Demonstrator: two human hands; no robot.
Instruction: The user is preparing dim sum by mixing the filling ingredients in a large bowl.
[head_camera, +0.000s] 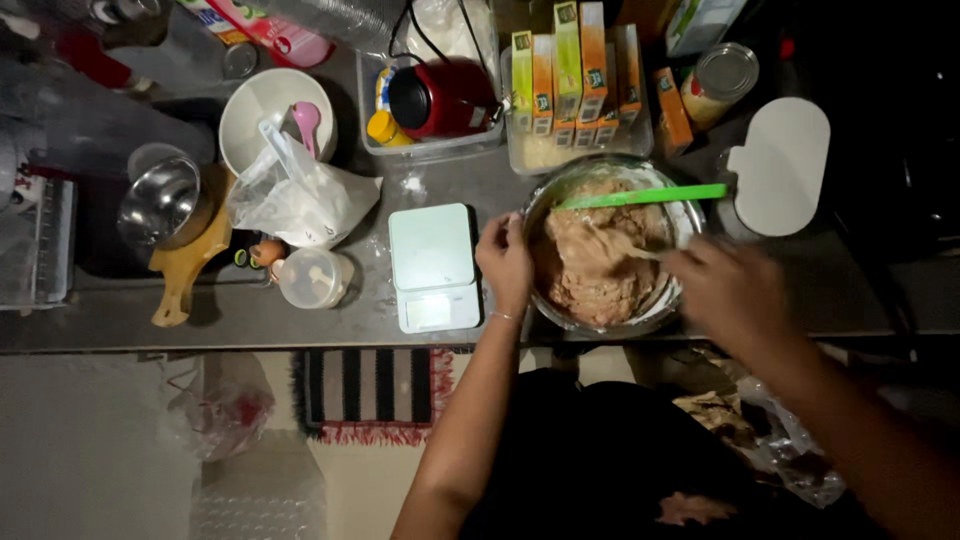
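One counter (300, 320) carries everything. One metal bowl (600, 325) of brown dough (600, 270) sits at its front edge, just right of one pale scale (433, 265). One white board (785, 165) lies right of the bowl. One green spatula (645, 196) rests across the bowl's far rim. Five boxes (570, 70) stand in a tub behind. One white bowl (262, 105) holds a pink spoon (306, 120). The left hand (505, 262) curls on the bowl's near-left rim. The right hand (730, 290), blurred, hangs over the right rim; its grip I cannot tell.
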